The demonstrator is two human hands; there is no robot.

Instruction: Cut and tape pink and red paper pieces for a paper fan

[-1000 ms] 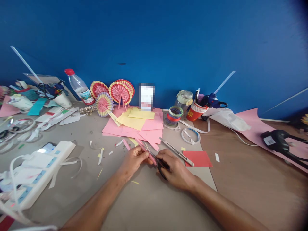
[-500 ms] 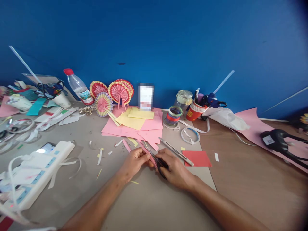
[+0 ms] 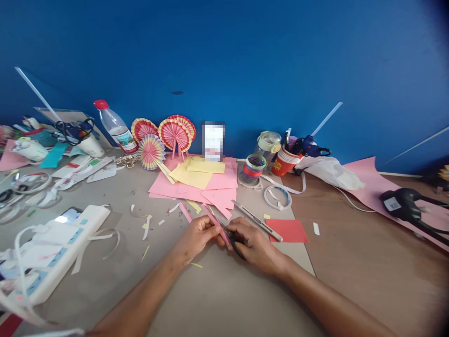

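Between the thumb and fingers of my left hand (image 3: 198, 238) is a narrow pink paper strip (image 3: 210, 215), slanting up and away from me. My right hand (image 3: 257, 245) grips black-handled scissors (image 3: 237, 243). Their blades lie along the strip's right side, partly hidden by the paper and fingers, so I cannot tell how far apart they are. Just beyond the hands, a loose pink strip (image 3: 185, 213) rests on the desk. A utility knife (image 3: 257, 221) and a red paper piece (image 3: 289, 230) lie right of my right hand.
Pink sheets (image 3: 161, 187) with yellow paper (image 3: 192, 175) on top lie ahead, below pleated paper fans (image 3: 174, 135). A white power strip (image 3: 75, 243) with cables is at left. A bottle (image 3: 121, 133), a tape ring (image 3: 277, 197) and a red paper cup (image 3: 285, 163) stand or lie farther back.
The scissors have shifted slightly in my right hand, and their blades show less beside the pink strip. The strip is turned a little. Both hands stay nearly in place.
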